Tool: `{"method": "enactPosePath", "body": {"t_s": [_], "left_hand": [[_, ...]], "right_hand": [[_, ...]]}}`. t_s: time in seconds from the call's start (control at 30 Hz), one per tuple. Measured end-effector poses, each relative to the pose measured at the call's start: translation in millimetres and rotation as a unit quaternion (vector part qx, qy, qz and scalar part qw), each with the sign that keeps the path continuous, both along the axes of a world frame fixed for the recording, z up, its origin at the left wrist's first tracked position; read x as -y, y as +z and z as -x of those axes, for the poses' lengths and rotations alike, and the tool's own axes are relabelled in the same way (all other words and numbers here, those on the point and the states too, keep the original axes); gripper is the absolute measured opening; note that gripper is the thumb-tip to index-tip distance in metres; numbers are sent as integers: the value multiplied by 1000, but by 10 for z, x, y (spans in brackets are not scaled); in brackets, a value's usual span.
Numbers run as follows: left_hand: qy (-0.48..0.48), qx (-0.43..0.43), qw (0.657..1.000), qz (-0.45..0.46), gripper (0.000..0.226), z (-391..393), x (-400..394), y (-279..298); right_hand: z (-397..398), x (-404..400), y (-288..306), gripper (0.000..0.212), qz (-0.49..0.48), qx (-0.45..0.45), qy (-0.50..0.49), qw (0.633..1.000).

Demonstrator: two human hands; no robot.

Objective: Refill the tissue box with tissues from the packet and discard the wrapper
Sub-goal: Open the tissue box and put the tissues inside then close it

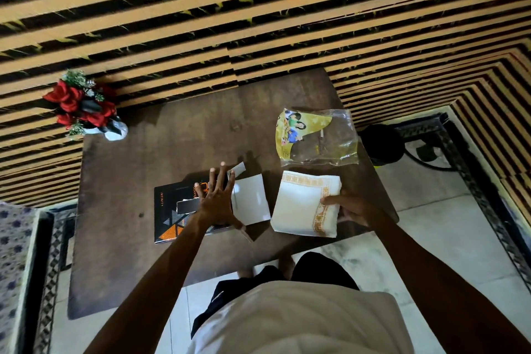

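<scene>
A dark tissue box (172, 210) with orange triangles lies on the brown table (129, 167), its white end flap (251, 200) folded open to the right. My left hand (217, 198) rests flat on the box top with fingers spread. A white stack of tissues (301, 204) with a gold border lies right of the box. My right hand (349, 207) grips the stack's right edge, thumb on top. The empty clear and yellow wrapper (316, 138) lies flat behind the stack.
A vase of red flowers (83, 106) stands at the table's far left corner. A dark round bin (380, 144) sits on the floor past the table's right edge. A striped wall runs behind the table. My legs stand at the near edge.
</scene>
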State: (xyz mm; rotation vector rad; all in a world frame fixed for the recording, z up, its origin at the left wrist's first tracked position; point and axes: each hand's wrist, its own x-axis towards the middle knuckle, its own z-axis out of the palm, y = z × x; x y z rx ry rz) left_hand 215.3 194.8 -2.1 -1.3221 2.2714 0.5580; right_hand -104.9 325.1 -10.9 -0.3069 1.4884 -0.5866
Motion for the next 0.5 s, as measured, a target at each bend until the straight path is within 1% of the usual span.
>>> {"method": "enactPosePath", "body": {"t_s": [0.07,0.2,0.27,0.33,0.4,0.47,0.5], "left_hand": [[2,-3,1000,-2,154,-2,-3,5],[-1,-14,1000,-4,154,-30,7,-8],[3,-24,1000,-6,154,-44,8,-14],[7,-38,999,-7,153,-56,-3,-12],[9,-52,999,-6,151,-68,-14,14],[8,-72,997,-9,148,-90,-12,68],[9,-83,996,-13,146,-98,-3,96]], "right_hand": [[-54,-5,0,45,8,-16,3,1000],[-175,53,97,41,64,-74,-20,995],[-244,144,112,44,90,-59,-75,991],[-355,265,104,48,115,-11,-131,985],[-507,392,65,47,116,10,-160,980],[-671,478,18,51,109,-18,-137,984],[-722,505,-28,52,110,-39,-106,987]]}}
